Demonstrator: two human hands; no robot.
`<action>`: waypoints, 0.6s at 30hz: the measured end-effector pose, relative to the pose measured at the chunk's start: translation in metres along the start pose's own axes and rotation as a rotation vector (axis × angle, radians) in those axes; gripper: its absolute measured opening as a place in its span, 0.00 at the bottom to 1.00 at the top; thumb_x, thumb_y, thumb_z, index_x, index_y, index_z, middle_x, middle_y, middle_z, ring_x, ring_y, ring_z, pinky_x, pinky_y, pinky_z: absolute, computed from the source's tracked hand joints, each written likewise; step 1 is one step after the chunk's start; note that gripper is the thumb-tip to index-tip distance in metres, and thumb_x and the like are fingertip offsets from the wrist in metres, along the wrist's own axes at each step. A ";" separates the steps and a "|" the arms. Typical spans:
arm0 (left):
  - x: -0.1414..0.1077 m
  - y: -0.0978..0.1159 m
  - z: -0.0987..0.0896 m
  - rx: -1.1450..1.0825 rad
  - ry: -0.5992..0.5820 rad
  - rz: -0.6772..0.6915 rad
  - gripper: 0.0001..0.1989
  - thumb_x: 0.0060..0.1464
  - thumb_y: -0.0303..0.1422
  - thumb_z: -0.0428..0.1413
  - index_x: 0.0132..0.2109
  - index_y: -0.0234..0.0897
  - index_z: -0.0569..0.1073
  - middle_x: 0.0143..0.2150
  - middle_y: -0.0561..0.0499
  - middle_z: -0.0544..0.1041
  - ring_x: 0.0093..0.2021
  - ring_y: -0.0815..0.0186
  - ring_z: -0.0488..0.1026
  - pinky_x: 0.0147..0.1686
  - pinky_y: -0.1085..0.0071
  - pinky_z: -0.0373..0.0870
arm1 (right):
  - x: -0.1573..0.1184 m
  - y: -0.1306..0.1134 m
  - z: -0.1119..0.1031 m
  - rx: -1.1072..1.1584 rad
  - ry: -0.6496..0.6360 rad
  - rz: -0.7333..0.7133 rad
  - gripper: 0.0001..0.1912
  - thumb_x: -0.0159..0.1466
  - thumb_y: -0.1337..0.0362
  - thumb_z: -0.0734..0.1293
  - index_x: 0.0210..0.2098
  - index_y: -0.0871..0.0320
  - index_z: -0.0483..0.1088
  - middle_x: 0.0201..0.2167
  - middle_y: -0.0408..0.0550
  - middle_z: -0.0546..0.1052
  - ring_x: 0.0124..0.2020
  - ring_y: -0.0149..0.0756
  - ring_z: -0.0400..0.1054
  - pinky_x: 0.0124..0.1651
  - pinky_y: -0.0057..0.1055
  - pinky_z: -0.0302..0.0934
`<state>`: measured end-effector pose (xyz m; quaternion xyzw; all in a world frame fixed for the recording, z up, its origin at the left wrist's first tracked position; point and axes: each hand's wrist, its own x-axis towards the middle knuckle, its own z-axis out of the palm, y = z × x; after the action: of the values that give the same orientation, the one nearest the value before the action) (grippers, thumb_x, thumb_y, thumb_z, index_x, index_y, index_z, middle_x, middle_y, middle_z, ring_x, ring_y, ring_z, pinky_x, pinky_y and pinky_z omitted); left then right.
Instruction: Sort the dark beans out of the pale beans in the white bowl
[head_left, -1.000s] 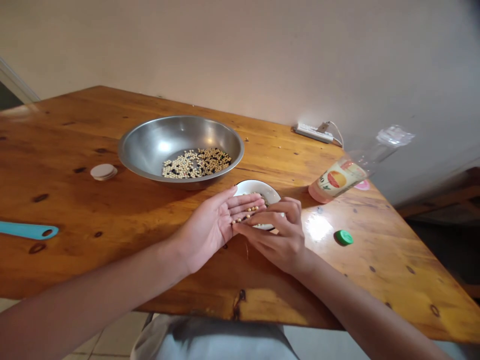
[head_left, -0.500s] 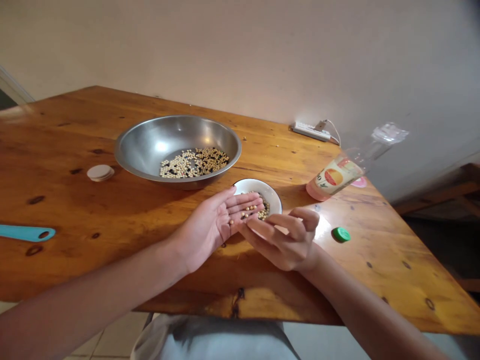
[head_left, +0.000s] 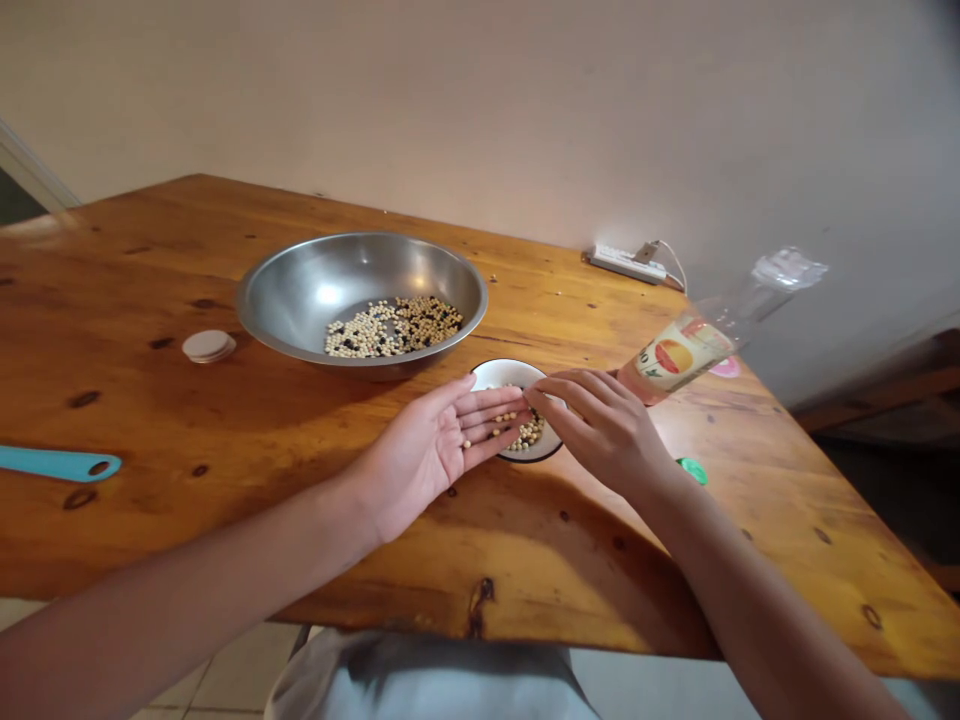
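Observation:
My left hand point(head_left: 450, 435) is palm up with its fingers stretched out flat, several pale soybeans point(head_left: 501, 418) lying on it. Its fingertips reach over a small white bowl point(head_left: 499, 374) with a dark rim, which holds more pale and dark beans point(head_left: 531, 432). My right hand point(head_left: 600, 420) is palm down over the bowl's right side, its fingers together and bent, the tips close to my left fingertips. Whatever those fingers may hold is hidden. Behind the small bowl stands a wide steel basin point(head_left: 292, 290) with mixed pale and black beans point(head_left: 397, 325).
A tilted clear plastic bottle point(head_left: 675, 352) with an orange-fruit label is right of the bowl. A green cap point(head_left: 693, 470) is partly behind my right forearm. White discs point(head_left: 208, 346) and a blue handle point(head_left: 60, 463) lie left. A power strip point(head_left: 626, 262) sits by the wall.
My right hand has moved up and right, from beside my left palm to over the bowl's right side, and turned palm down. My left hand stays about where it was.

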<state>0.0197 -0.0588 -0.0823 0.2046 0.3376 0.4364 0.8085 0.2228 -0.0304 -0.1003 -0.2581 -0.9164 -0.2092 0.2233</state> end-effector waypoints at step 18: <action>0.000 0.002 -0.002 -0.070 0.068 0.044 0.16 0.60 0.28 0.46 0.45 0.20 0.73 0.49 0.33 0.76 0.51 0.57 0.73 0.51 0.68 0.72 | -0.005 0.013 -0.017 0.421 0.003 0.322 0.06 0.63 0.68 0.64 0.33 0.56 0.73 0.30 0.46 0.79 0.32 0.33 0.73 0.37 0.30 0.67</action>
<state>0.0175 -0.0575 -0.0829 0.1687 0.3451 0.4723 0.7933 0.2391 -0.0304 -0.0856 -0.3482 -0.8865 0.0240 0.3040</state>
